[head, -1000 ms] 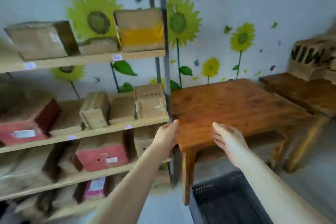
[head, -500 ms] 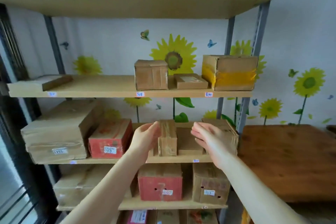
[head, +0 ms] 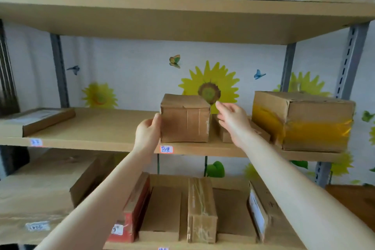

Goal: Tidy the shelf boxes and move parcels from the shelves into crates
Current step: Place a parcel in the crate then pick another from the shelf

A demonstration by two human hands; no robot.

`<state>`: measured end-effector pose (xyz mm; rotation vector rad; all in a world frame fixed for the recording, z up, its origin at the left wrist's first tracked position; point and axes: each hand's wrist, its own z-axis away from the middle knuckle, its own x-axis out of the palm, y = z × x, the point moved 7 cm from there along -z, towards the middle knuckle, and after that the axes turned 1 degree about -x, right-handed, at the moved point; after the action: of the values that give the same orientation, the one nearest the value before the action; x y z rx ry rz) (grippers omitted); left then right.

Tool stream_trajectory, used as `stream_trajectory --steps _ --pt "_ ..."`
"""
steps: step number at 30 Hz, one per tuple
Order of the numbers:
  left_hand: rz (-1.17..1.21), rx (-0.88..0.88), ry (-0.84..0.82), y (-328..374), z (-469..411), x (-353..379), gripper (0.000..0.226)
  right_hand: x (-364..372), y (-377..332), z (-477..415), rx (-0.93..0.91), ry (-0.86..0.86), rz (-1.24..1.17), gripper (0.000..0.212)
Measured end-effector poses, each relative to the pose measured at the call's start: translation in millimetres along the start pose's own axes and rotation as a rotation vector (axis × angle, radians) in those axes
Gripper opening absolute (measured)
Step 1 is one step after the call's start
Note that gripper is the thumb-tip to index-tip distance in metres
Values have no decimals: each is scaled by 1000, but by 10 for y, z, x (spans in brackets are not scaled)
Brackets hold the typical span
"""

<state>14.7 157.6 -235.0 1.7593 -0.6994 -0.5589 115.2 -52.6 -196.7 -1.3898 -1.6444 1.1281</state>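
Box (head: 185, 119) upright on middle shelf (head: 105, 128), near front edge. Left hand (head: 149, 134) pressed against box's left face, thumb along front corner, not clasping. Right hand (head: 233, 121) just right of box by top corner, fingers loose and spread, holding nothing; contact with box unclear. Flat parcel (head: 261, 132) right of box, partly under that hand. Yellow-taped carton (head: 304, 122) farther right. Thin parcel (head: 38, 121) well left of box
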Motion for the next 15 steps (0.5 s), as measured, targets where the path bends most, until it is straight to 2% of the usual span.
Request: stream_trajectory --steps 3,5,9,12,14,15 --pt "-40 -83 -25 -90 -309 94 34 294 93 -389 75 -57 56 49" --pt "2 -137 -79 -143 -427 146 33 462 203 -511 146 -111 53 58" --pt "211 -197 -202 -147 -512 141 27 610 311 -588 206 -99 -46 39" --pt "454 -152 -193 -15 -619 49 16 571 212 -601 167 -38 -231 11" --pt "606 -157 -192 74 -646 9 17 601 154 -573 157 -78 -404 11" --pt "621 -165 -216 106 -660 12 19 602 142 -551 147 -90 -402 14"
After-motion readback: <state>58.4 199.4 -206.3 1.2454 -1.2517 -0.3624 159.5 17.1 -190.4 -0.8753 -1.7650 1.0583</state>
